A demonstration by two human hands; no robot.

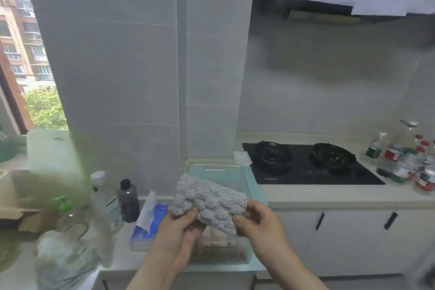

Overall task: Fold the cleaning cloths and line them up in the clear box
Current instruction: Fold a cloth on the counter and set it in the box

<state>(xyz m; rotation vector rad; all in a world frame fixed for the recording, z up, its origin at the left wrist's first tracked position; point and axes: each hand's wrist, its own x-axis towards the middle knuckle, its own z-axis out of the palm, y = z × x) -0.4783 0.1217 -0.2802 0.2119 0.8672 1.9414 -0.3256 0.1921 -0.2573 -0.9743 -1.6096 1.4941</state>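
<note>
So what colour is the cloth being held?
Pale grey, plain; the cloth shows best in the head view.

Crumpled grey cloth (209, 198) above clear box (219, 254)

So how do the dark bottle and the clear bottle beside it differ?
The dark bottle has a black cap; the clear bottle has a white one. The clear bottle stands taller than the dark bottle and shows a pale label; the dark bottle shows none. Both stand upright, capped, on the counter.

Soft daylight from the window (28, 54) at left — edges bowed, lower-left corner smeared with blur.
</note>
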